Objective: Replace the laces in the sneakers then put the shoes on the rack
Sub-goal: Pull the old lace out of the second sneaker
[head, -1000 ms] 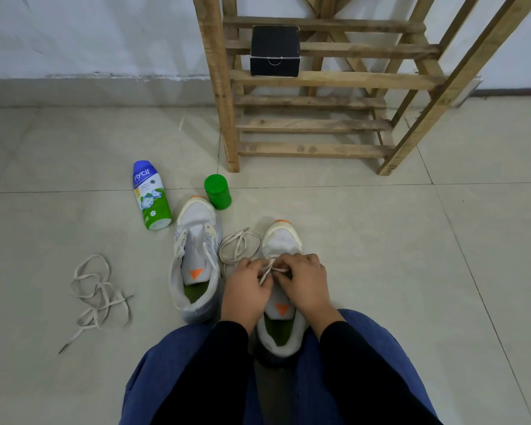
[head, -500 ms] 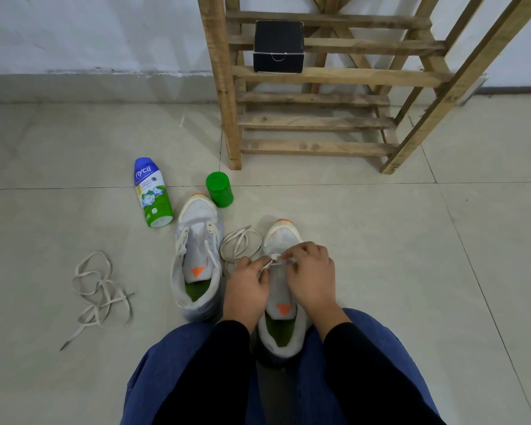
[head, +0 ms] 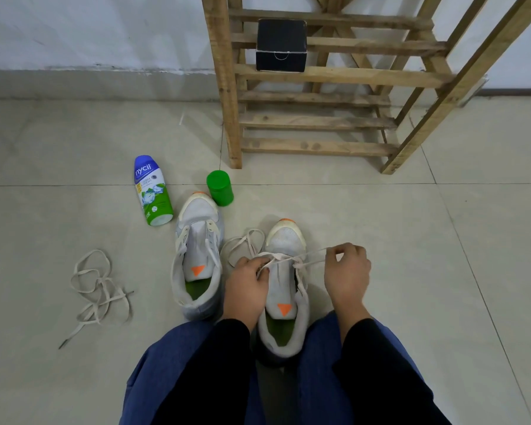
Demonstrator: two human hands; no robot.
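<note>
Tiled floor holds it all, with the rack ahead. You brace the sneaker between your legs, toe out, for lacing. Your left hand seems to pinch the lace at the eyelets, and your right hand pinches its end taut.

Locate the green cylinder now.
Head view, left of centre: the green cylinder stands at the toe of the left sneaker, right of the lying powder bottle, just before the left post of the rack.

sneakers white, orange-tipped | bottle blue-green | box black
</note>
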